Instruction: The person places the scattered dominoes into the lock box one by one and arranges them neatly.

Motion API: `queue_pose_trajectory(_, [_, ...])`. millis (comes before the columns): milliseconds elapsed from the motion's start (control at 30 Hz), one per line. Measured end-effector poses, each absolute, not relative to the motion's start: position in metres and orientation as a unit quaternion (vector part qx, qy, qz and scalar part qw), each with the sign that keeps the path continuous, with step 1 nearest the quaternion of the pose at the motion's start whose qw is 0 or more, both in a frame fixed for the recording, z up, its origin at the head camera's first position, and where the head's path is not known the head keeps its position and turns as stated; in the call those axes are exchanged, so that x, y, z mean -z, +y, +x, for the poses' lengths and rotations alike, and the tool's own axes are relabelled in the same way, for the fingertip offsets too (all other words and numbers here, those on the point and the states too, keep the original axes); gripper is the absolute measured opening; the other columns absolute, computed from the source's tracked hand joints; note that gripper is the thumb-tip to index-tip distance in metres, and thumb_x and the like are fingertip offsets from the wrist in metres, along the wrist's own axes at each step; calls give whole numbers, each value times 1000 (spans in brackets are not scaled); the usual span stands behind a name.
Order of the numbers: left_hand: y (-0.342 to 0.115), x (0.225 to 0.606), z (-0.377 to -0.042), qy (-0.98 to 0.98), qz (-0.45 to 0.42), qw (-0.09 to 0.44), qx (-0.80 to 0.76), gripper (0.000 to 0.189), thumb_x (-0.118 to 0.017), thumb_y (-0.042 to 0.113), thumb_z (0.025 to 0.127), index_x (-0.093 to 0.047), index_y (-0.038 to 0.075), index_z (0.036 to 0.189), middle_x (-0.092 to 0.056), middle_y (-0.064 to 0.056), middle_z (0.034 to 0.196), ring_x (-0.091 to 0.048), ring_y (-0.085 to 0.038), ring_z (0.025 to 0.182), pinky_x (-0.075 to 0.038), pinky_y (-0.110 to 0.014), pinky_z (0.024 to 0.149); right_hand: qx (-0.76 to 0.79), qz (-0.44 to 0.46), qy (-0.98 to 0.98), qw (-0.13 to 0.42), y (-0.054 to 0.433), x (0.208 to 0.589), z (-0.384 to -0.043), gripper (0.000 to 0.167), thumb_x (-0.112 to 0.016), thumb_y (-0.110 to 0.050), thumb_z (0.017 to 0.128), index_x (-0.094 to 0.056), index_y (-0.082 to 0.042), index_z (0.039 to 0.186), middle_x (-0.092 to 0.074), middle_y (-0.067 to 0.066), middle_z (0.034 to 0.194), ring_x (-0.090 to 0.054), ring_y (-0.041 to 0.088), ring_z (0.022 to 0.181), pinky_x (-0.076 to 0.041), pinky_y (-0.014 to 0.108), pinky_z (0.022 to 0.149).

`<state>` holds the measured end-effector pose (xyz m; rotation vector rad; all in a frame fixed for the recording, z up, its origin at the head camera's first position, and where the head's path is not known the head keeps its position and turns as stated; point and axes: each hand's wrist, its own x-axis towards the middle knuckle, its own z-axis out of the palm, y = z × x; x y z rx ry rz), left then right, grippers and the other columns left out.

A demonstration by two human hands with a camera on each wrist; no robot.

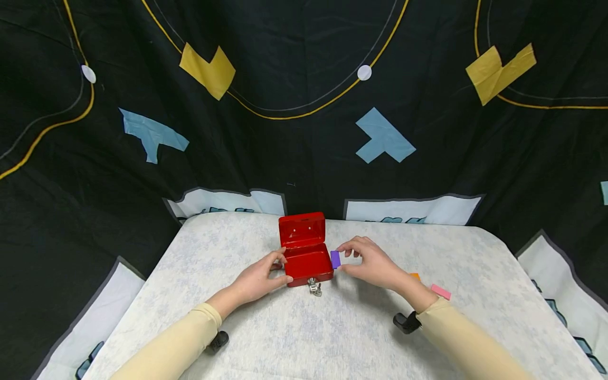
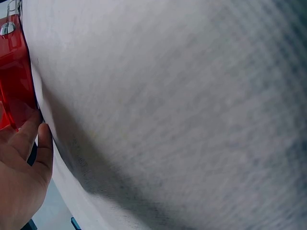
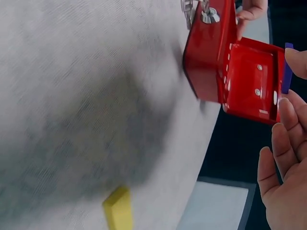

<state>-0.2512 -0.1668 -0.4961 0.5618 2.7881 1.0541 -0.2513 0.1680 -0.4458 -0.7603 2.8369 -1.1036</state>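
A red metal cash box [image 1: 309, 264] stands on the table with its lid [image 1: 302, 229] tipped up at the back. A silver latch with keys [image 1: 314, 286] hangs at its front. My left hand [image 1: 256, 277] holds the box by its left side, thumb at the front corner and fingertips towards the hinge. Between thumb and fingers of my right hand [image 1: 368, 261] is a small purple block [image 1: 335, 259], upright beside the box's right wall. In the right wrist view the purple block [image 3: 287, 69] overlaps the raised lid [image 3: 252, 79], and the other fingers are spread.
Behind my right wrist lie an orange block [image 1: 415, 276], partly hidden, and a pink block [image 1: 440, 292]. A yellow block [image 3: 118, 209] shows in the right wrist view. The pale mottled table [image 1: 280, 338] ends at a black curtain [image 1: 304, 158] at the back.
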Motion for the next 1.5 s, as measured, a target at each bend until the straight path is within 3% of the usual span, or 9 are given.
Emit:
queue_pose_trajectory(300, [-166, 497, -252, 915, 195, 58, -349, 35, -75, 44, 92, -54, 26, 114, -37, 2, 163, -60, -18, 125, -47, -49, 102, 333, -249, 909, 18, 135, 452, -264, 36, -82, -29, 85, -71, -21, 118, -64, 3, 106, -54, 23, 101, -50, 36, 78])
queue_pose_trajectory(567, [-166, 498, -253, 915, 191, 62, -350, 38, -75, 45, 92, -54, 24, 117, -37, 3, 163, -60, -18, 125, -47, -49, 102, 311, -259, 914, 22, 113, 459, -276, 36, -84, -28, 84, -72, -19, 117, -61, -2, 96, -55, 26, 101, -49, 34, 74])
queue_pose_trajectory(800, [-167, 497, -252, 916, 189, 65, -347, 37, -75, 45, 92, -54, 26, 116, -37, 3, 163, -59, -18, 125, -47, -50, 102, 282, -257, 924, 27, 97, 463, -283, 38, -85, -32, 83, -74, -20, 117, -60, -8, 96, -50, 14, 97, -48, 33, 77])
queue_pose_trajectory(1067, [-168, 496, -251, 915, 189, 65, -351, 37, -75, 46, 92, -54, 27, 115, -37, 2, 163, -59, -18, 126, -46, -50, 104, 238, -283, 929, 32, 79, 468, -290, 39, -84, -35, 84, -75, -22, 118, -59, -10, 92, -51, 11, 91, -46, 33, 79])
queue_pose_trajectory(1500, [-169, 496, -252, 917, 189, 64, -345, 40, -75, 51, 90, -54, 28, 115, -37, 2, 163, -58, -20, 128, -45, -54, 103, 202, -298, 931, 54, 57, 476, -299, 34, -83, -33, 85, -76, -19, 114, -57, -9, 80, -50, 12, 83, -44, 29, 69])
